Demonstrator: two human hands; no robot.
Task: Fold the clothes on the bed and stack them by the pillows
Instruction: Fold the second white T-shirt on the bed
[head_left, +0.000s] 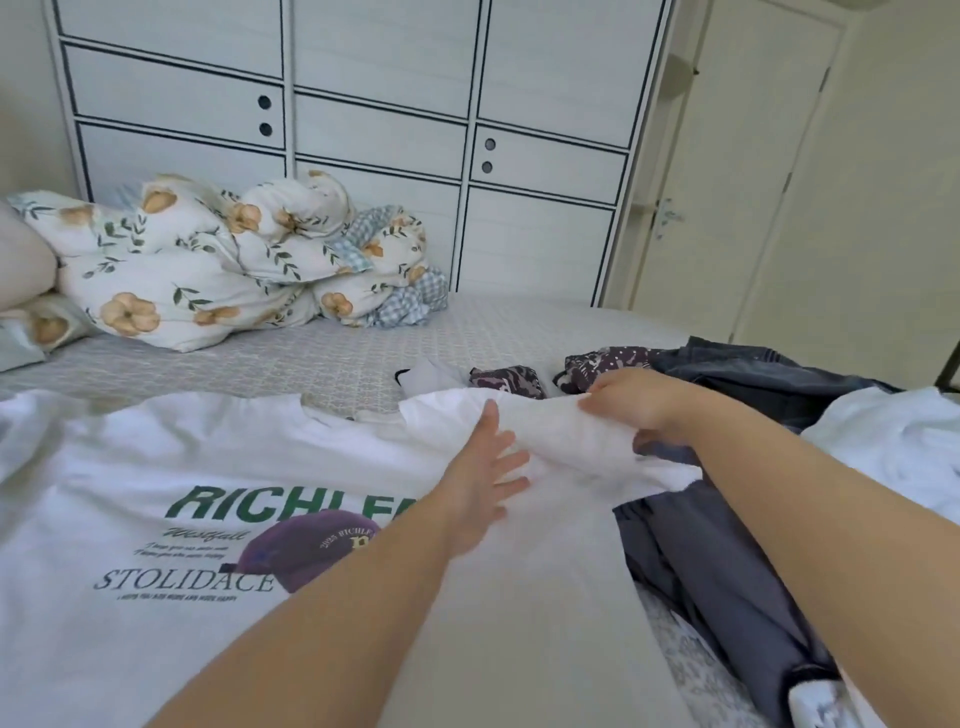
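T-shirt: white T-shirt (218, 467) lies flat, print side up, across near part of bed (332, 358); green and purple print, cap graphic; right sleeve lifted off the bed
Left hand: left hand (483, 467) flat on shirt beside the sleeve, fingers spread and straight, pressing cloth, gripping nothing
Right hand: right hand (634, 400) has fingers curled round the bunched sleeve, pinching white cloth, holding it raised
Grey garment: dark grey-blue garment (711, 561) just right of shirt, partly under the sleeve and right forearm
Other clothes: purple patterned pieces (506, 382) beyond the hands; denim item (753, 369) at right; white cloth (893, 436) at far right edge, unfolded
Duvet: floral duvet (218, 260) bunched at far left of bed
Pillows: pillow (26, 265) at left edge, well apart from shirt
Background: white wardrobe (363, 104) behind bed; door (737, 156) at right
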